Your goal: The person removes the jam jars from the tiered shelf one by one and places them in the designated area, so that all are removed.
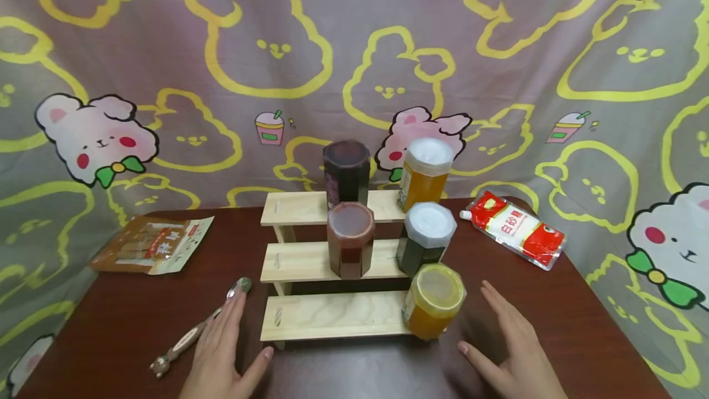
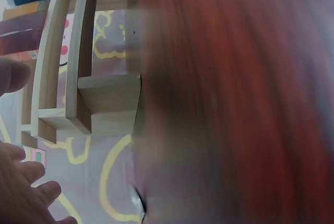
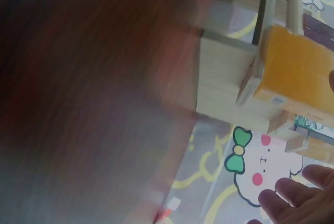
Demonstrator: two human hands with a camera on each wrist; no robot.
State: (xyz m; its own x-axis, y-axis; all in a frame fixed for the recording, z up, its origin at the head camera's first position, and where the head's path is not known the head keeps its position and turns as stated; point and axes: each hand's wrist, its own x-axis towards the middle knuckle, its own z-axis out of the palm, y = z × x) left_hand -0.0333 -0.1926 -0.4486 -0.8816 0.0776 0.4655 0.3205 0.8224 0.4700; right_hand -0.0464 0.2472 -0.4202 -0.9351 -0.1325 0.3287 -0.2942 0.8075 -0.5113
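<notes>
Head view: high, looking forward and down on three-step pale wooden rack [image 1: 332,316] at 12 o'clock. Wrist views: low, close over blurred dark red table, sharing rack's lowest step [image 2: 107,104] [image 3: 224,80].

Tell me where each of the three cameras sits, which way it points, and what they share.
Head: above, facing forward and down at the wooden step shelf with jars; both open hands show, left hand, right hand.
Left wrist: low beside the table, looking at the shelf's end; fingers show.
Right wrist: low, facing the orange jar; fingertips show.
All share the shelf.
</notes>
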